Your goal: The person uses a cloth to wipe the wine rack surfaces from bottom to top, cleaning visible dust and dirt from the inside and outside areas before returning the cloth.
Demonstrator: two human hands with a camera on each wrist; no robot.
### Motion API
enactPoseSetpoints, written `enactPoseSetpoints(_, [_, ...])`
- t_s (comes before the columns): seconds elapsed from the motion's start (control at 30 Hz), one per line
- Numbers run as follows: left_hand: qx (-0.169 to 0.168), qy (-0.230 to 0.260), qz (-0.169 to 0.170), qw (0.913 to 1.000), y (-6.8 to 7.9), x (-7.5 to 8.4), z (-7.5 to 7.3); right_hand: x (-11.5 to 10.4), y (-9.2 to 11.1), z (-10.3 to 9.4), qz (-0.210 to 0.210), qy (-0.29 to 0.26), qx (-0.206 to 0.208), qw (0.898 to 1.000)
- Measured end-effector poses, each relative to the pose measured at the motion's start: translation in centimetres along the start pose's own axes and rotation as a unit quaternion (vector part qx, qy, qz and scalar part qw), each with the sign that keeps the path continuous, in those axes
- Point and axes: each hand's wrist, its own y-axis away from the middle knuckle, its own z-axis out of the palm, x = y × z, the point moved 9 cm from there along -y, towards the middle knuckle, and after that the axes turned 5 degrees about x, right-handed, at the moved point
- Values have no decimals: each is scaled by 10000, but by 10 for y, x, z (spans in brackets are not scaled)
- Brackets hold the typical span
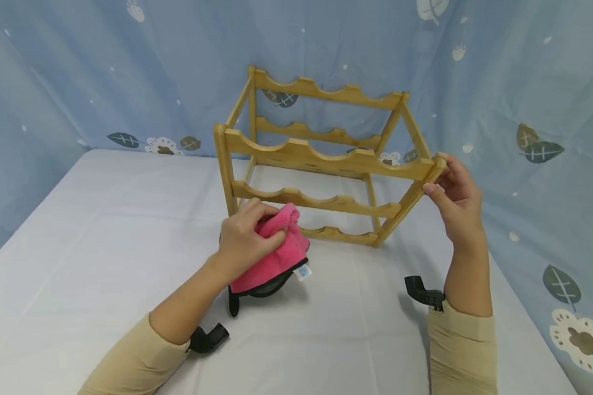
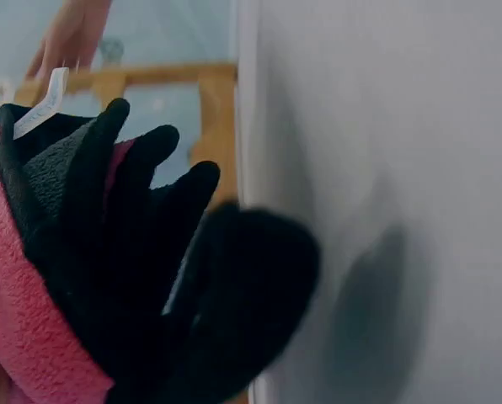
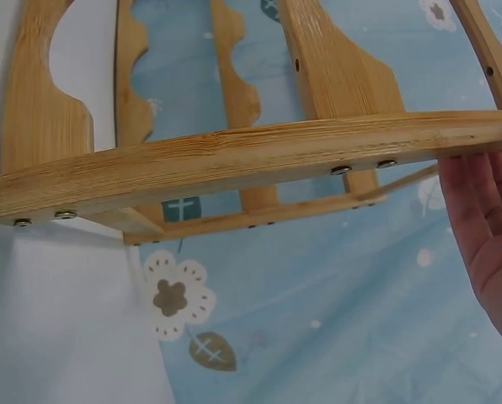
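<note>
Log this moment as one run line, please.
left hand: grips pink cloth | right hand: holds wooden rack, near upper right corner | white tag: at cloth edge | cloth-rack contact: unclear

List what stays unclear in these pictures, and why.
- White tag print, head view: too small to read.
- Wooden rack, lower front-left corner, head view: hidden by the left hand and pink cloth.
- Right hand, right wrist view: fingertips hidden behind the rack's bar, rest cut off by the right edge.
</note>
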Motion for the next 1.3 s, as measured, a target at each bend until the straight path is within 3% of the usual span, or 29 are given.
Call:
enactPoseSetpoints(0.2, [-549,382,52,9977,6,23,44,-1,7,2,-55,396,-37,9992])
enactPoseSetpoints(0.37, [-1141,690,-382,9903,9,28,81,-2,8,2,-111,419,-47,9990])
enactPoseSetpoints(0.47, [-1668,965,-1112,9749,14,23,106,-2,7,1,-120,339,-69,9993])
enactPoseSetpoints(0.57, [-2214,1112,-1865,9507,21,18,134,-2,5,0,-94,264,-77,9996])
enactPoseSetpoints(0.63, [-2490,1140,-2112,9383,26,17,151,-1,4,-1,-76,263,-83,9996])
enactPoseSetpoints(0.7, [-2712,992,-2174,9324,28,18,167,-2,3,-2,-74,285,-74,9995])
enactPoseSetpoints(0.83, [-2954,463,-2107,9307,32,19,194,-4,1,-4,-83,268,-29,9996])
enactPoseSetpoints(1.0, [-3085,-167,-1960,9307,38,18,214,-3,1,-4,5,204,4,9998])
enactPoseSetpoints(1.13, [-3012,-418,-1850,9345,41,17,219,-3,2,-4,9,248,-5,9997])
enactPoseSetpoints(1.3, [-2856,-668,-1575,9430,39,17,215,-1,0,0,-42,327,-18,9995])
